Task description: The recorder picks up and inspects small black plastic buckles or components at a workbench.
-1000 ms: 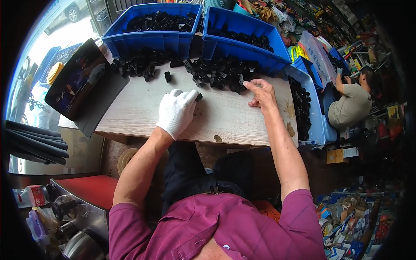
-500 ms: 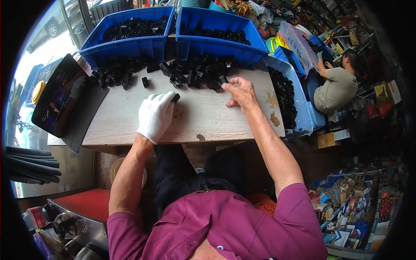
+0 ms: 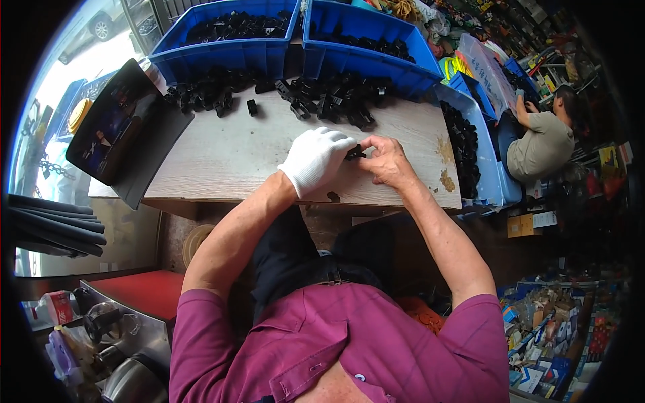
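both hands now meet over the near edge of the counter (image 3: pixel 228 154), where a moment ago they were apart: the right hand (image 3: pixel 386 160) was out at the heap of black plastic parts (image 3: pixel 329 101) and the left hand (image 3: pixel 316 158), in a white glove, lay closer in with a piece under its fingertips. the right hand has come back from the heap toward the counter's near edge and joined the left.

a small black part (image 3: pixel 355 153) sits between the two hands, just above the counter surface. the gloved left hand is curled around its left end, fingers closed on it. the bare right hand pinches the other end with thumb and fingers bent in tight. whether this is one piece or two being pressed together is too small to tell.

that closing-in reads as the work moving from picking up to fitting or joining at the fingertips.

beyond the counter's far edge stand two blue bins (image 3: pixel 228 47) holding more black parts. another blue bin (image 3: pixel 480 154) sits at the counter's right end. a dark tray (image 3: pixel 121 134) leans at its left end. a second person (image 3: pixel 537 144) sits to the right, well apart.
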A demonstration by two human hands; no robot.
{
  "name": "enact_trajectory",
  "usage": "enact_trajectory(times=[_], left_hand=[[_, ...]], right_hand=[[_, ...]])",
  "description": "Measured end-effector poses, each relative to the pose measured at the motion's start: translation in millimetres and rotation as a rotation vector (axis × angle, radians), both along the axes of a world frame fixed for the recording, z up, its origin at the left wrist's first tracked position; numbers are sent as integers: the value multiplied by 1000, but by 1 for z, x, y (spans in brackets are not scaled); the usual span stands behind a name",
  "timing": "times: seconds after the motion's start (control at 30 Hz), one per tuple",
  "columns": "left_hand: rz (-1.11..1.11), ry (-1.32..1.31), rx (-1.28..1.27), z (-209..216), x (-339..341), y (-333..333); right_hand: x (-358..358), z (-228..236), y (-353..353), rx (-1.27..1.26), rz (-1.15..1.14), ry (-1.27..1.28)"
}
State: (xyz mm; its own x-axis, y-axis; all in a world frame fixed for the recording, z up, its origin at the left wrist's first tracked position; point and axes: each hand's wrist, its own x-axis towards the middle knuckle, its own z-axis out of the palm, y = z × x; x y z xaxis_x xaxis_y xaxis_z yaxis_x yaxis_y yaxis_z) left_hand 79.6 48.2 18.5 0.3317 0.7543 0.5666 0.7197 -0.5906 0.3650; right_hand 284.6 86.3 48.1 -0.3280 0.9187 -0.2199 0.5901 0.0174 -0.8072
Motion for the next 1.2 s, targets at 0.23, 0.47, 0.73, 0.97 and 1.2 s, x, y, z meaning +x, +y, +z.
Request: enact_trajectory(times=[0.23, 0.47, 0.73, 0.97, 1.2], left_hand=[[-151, 43, -68, 5, 3, 4], [-177, -104, -57, -8, 8, 12], [-158, -10, 58, -14, 6, 5], [-91, 60, 1, -9, 9, -7], [-38, 107, -1, -9, 10, -13]], right_hand=[[4, -6, 1, 29, 28, 14], [5, -6, -1, 19, 4, 71], [6, -9, 1, 3, 9, 104], [7, -10, 3, -27, 9, 97], [3, -6, 1, -2, 24, 80]])
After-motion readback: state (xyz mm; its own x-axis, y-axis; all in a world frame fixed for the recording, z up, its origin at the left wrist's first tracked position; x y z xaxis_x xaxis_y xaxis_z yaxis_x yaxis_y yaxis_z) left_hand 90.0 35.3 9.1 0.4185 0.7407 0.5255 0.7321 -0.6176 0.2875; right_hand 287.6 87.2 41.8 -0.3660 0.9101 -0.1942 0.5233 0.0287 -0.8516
